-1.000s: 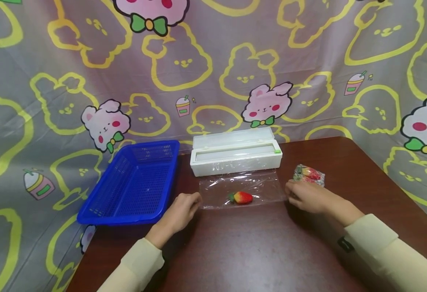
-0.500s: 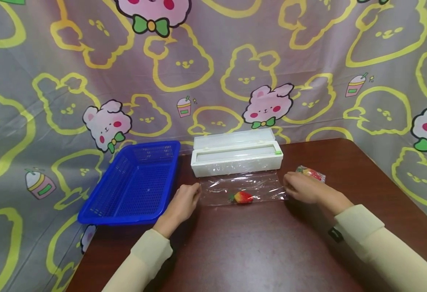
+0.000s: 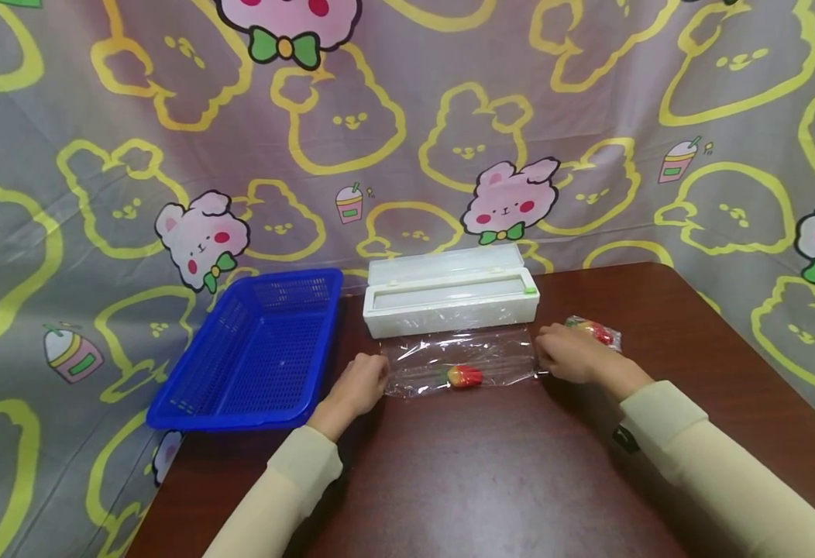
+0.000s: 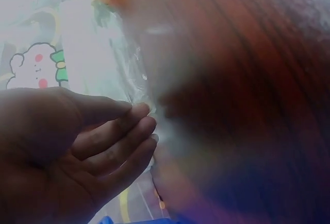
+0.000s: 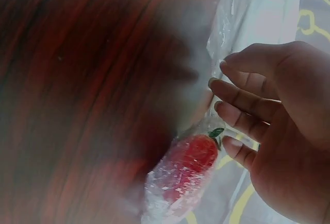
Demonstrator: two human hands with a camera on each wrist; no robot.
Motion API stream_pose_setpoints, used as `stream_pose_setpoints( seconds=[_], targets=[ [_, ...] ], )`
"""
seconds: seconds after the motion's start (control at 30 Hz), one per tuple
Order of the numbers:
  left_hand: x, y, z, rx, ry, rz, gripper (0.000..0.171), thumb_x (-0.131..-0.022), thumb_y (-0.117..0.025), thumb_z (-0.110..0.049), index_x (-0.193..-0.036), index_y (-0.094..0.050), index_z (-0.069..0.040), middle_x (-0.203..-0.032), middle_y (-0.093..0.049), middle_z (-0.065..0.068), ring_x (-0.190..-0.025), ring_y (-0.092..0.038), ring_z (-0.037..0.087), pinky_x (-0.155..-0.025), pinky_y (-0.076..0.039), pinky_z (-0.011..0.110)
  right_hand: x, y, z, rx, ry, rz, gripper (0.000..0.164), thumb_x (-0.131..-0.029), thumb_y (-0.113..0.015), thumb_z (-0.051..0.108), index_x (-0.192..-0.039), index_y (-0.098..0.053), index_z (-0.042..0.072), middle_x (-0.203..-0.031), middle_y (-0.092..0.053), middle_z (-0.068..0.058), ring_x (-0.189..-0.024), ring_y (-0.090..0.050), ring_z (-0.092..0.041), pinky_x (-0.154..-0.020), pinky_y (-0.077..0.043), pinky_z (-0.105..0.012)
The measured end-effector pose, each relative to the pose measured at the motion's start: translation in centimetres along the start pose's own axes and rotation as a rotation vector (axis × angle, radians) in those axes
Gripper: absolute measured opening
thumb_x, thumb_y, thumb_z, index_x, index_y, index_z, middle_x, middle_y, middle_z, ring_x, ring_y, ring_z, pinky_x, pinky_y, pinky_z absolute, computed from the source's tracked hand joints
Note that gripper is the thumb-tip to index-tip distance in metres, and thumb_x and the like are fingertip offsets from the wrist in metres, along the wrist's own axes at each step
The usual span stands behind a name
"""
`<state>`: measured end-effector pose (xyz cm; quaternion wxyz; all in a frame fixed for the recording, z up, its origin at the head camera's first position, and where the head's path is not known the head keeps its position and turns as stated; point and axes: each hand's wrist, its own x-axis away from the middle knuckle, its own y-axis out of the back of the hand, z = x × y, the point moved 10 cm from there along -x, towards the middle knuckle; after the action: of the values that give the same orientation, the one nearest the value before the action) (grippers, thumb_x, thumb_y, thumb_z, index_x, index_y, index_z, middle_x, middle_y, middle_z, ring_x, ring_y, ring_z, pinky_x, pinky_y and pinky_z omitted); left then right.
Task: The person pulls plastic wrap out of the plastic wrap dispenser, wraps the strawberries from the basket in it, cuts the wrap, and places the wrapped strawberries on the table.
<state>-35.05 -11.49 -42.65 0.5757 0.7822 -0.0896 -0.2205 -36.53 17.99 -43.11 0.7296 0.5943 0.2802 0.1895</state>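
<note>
A sheet of clear cling film [image 3: 414,360] lies on the table with a red and yellow strawberry [image 3: 465,377] near its front edge. Film now covers part of the strawberry, and its green leaves look dim. My left hand [image 3: 364,381] pinches the sheet's left side between thumb and forefinger, as the left wrist view shows. At the opposite side my right hand [image 3: 566,353] pinches the film with thumb and forefinger, the other fingers loosely bent. Just behind the right hand lies a film-wrapped bundle of strawberries [image 3: 601,333], partly hidden by it.
Behind the sheet stands a white cling film box [image 3: 449,314], its lid raised, film running out over its front. To the left is a blue plastic basket [image 3: 240,418]. A patterned cloth [image 3: 407,116] hangs behind the brown table [image 3: 477,480].
Both hands have drawn slightly inward, the right one also a little away from me. The film's front edge has been lifted and folded over the strawberry. More of the wrapped bundle was hidden at first.
</note>
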Motion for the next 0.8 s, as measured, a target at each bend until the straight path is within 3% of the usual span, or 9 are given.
stream_pose_setpoints(
  seconds=[0.1,0.4,0.6,0.7,0.8],
  targets=[
    [-0.1,-0.7,0.2,-0.001,0.002,0.027,0.029,-0.084,-0.064,0.008,-0.065,-0.057,-0.012,-0.059,-0.051,-0.003,-0.055,-0.047,0.016,-0.052,-0.043,0.032,-0.2,-0.4,0.0,0.021,0.008,0.009,0.024,-0.080,-0.073,0.004,-0.068,-0.057,0.019,-0.077,-0.050,0.004,-0.076,-0.053,-0.022,-0.067,-0.045,-0.042],
    [-0.2,-0.5,0.4,-0.014,0.008,0.037,0.017,-0.085,-0.070,0.001,-0.073,-0.066,-0.010,-0.066,-0.062,0.000,-0.058,-0.057,0.017,-0.056,-0.050,0.034,-0.5,-0.5,0.1,0.045,0.001,0.024,0.024,-0.080,-0.073,0.006,-0.068,-0.059,0.019,-0.077,-0.051,0.005,-0.080,-0.053,-0.024,-0.070,-0.044,-0.045],
    [0.3,0.5,1.1,-0.033,0.064,0.040,0.015,-0.087,-0.075,-0.006,-0.074,-0.067,-0.010,-0.067,-0.062,0.001,-0.060,-0.058,0.018,-0.058,-0.050,0.036,-0.3,0.2,-0.2,0.033,-0.024,0.022,0.005,-0.085,-0.076,0.011,-0.089,-0.072,0.013,-0.086,-0.060,0.001,-0.089,-0.059,-0.029,-0.085,-0.047,-0.059],
    [0.5,1.3,0.6,-0.055,0.065,0.012,0.016,-0.087,-0.075,-0.007,-0.075,-0.064,-0.011,-0.068,-0.060,0.001,-0.062,-0.058,0.021,-0.057,-0.049,0.039,-0.1,0.9,0.3,0.035,-0.030,-0.022,0.016,-0.086,-0.075,0.010,-0.101,-0.072,0.006,-0.094,-0.064,-0.005,-0.096,-0.060,-0.033,-0.088,-0.047,-0.062],
    [0.2,1.7,-1.2,-0.023,0.003,0.003,0.010,-0.087,-0.073,-0.006,-0.082,-0.065,-0.009,-0.076,-0.061,0.004,-0.069,-0.061,0.023,-0.061,-0.051,0.041,-0.2,1.2,1.6,0.002,-0.020,-0.053,0.029,-0.087,-0.075,0.009,-0.114,-0.069,0.001,-0.105,-0.065,-0.011,-0.103,-0.062,-0.035,-0.088,-0.049,-0.061]
  ],
)
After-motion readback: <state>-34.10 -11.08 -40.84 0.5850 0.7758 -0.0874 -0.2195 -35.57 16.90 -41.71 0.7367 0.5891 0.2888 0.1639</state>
